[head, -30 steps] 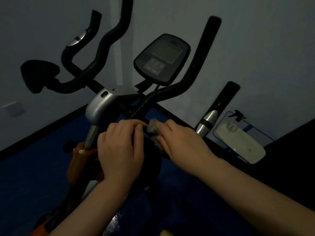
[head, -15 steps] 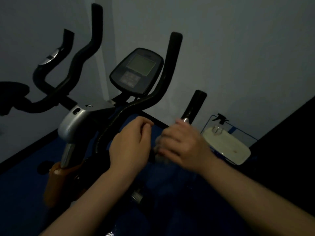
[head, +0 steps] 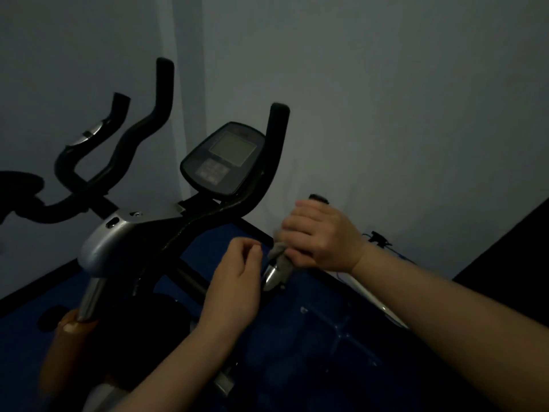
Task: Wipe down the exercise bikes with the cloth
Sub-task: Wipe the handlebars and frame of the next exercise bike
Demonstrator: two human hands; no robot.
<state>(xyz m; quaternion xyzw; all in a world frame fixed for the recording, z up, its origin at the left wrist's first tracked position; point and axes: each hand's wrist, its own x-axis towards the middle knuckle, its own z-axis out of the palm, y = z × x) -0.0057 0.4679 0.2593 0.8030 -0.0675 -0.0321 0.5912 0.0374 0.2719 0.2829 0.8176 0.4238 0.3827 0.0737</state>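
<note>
An exercise bike with black handlebars (head: 276, 150), a grey console (head: 224, 160) and a silver stem housing (head: 116, 245) stands before me in dim light. My right hand (head: 320, 236) is wrapped around the bike's right-hand grip, pressing a grey cloth (head: 279, 257) against it; the black grip tip (head: 318, 198) sticks out above my fingers and a silver sensor band (head: 271, 275) shows below. My left hand (head: 234, 278) hovers just left of that bar with fingers curled and nothing in it.
A second bike's black handlebars (head: 118, 150) and saddle (head: 17, 185) stand at the left. A spray bottle nozzle (head: 380, 237) shows behind my right wrist by the wall. The floor (head: 326, 337) is blue; grey walls close in behind.
My right hand slid up the right grip with the cloth. My left hand let go of the bar and drew back a little. The view shifted right and down.
</note>
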